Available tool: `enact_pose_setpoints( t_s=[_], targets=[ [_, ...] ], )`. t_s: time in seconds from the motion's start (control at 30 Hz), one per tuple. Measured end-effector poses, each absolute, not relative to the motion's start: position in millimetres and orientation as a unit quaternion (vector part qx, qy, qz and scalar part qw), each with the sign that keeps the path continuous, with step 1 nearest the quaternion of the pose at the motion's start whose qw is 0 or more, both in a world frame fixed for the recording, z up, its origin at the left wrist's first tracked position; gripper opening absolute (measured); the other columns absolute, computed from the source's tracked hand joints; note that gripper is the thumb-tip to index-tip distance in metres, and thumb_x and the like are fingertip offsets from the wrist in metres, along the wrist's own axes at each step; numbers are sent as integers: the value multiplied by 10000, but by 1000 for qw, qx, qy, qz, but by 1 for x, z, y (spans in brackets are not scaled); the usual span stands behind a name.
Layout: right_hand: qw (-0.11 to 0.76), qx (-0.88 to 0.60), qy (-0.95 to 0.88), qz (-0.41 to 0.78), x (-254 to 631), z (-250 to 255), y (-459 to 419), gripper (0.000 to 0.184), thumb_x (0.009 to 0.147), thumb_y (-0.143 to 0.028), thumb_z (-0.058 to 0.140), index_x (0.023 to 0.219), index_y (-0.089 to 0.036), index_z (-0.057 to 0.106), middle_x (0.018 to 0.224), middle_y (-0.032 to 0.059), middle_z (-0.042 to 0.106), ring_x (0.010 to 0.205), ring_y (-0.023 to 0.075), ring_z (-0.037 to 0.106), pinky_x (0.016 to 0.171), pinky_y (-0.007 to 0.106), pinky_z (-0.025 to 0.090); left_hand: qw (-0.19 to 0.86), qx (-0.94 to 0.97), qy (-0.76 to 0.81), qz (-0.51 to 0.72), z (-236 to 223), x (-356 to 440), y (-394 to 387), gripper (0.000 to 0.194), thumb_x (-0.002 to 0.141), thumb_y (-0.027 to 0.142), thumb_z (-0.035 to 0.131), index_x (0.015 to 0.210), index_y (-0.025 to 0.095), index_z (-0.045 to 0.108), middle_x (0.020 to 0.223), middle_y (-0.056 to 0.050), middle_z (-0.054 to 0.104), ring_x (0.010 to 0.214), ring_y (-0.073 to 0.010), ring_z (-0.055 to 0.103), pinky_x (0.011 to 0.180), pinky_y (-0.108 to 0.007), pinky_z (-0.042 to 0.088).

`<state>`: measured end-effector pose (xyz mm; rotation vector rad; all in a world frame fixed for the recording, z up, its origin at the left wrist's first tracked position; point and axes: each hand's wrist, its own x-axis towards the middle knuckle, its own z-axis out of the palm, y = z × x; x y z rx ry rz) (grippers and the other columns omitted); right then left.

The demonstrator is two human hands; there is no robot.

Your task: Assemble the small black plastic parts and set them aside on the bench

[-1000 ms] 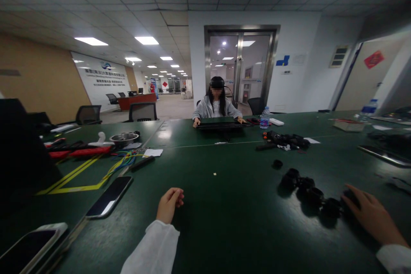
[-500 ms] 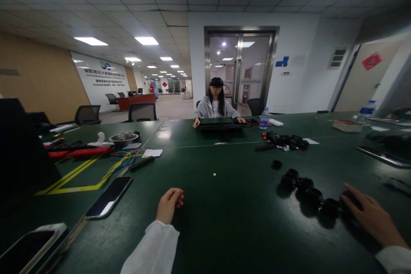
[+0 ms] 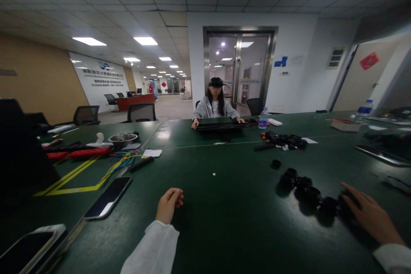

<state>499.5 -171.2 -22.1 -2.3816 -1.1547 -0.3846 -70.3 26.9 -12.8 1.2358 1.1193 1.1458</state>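
The row of black pieces sits on the right side of the green tabletop, its long axis slanting from the far left end down to the near right end. The pieces look round and short, and their rims seem to face upward.

At the near end the right hand lies over one more dark piece, fingers bent and pointing back along the row; I can't tell from here how firm its grip is, or whether it is clasped round the piece at all. One loose black piece stands just beyond the far end.

To the left of the row a broad stretch of green surface runs over to the left hand, whose grip is loosely curled, thumb against the fingers, with nothing visible in it. A small white bit lies ahead of that stretch.

Farther out, a dark phone lies left of the left hand, and black clutter sits past the loose piece. Along the far edge a bottle stands near a seated person, whose hands are at a flat black panel.
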Motion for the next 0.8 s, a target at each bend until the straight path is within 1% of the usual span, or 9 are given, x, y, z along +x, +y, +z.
enact_pose_setpoints(
  t_s=[0.2, 0.47, 0.67, 0.8],
  targets=[
    [234, -880, -392, -131, 503, -22, -173, 593, 712, -516, 195, 1193, -212, 360, 1084, 117, 491, 982, 298, 507, 773, 392, 435, 531, 517, 466, 483, -7, -69, 23, 345, 580, 453, 575, 702, 131, 582, 588, 2, 570, 471, -111, 529, 457, -226, 390],
    [245, -869, -401, -155, 505, -25, -173, 570, 677, -508, 269, 1147, -213, 399, 1067, 112, 503, 965, 297, 511, 778, 389, 433, 529, 519, 465, 485, -11, -69, 25, 346, 580, 452, 578, 697, 126, 584, 589, -6, 571, 462, -112, 529, 445, -224, 388],
    [259, -853, -421, -164, 506, -27, -173, 495, 684, -483, 280, 1083, -234, 431, 1048, 97, 512, 959, 292, 516, 770, 395, 434, 530, 519, 470, 478, -11, -70, 26, 346, 584, 455, 568, 712, 133, 578, 597, 3, 571, 474, -111, 532, 458, -225, 389],
    [261, -850, -428, -160, 509, -28, -173, 483, 677, -475, 295, 1080, -245, 430, 1063, 83, 507, 973, 286, 511, 785, 392, 430, 527, 514, 474, 483, -7, -68, 23, 344, 567, 451, 576, 694, 131, 579, 585, 1, 573, 459, -110, 526, 453, -226, 381]
  ],
)
